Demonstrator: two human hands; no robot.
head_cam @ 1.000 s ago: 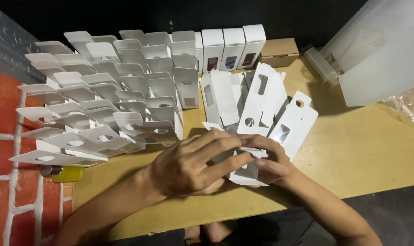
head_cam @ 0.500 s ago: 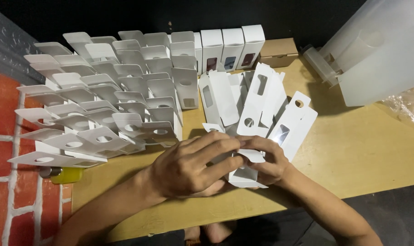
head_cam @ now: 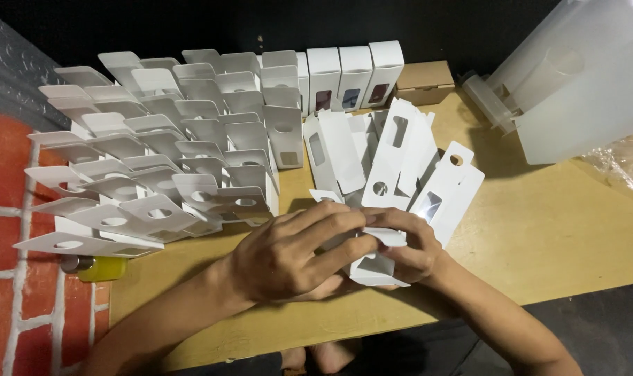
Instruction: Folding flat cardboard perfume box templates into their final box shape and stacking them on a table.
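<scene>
A white carton (head_cam: 375,268) sits between the fingers (head_cam: 344,221). Left of them stand white boxes (head_cam: 156,160) with hang-hole flaps; beyond lies a plain brown box (head_cam: 425,80). The tabletop (head_cam: 539,230) is pale yellow wood, and far left is a red brick wall (head_cam: 10,209) with pale mortar lines.

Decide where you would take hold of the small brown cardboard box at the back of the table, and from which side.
Grip the brown box across its two short ends, coming from above: its closed lid lies flat and clear, while upright white boxes crowd its left side.

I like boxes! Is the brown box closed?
Yes, the brown box at the back of the table has its lid shut flat.
</scene>
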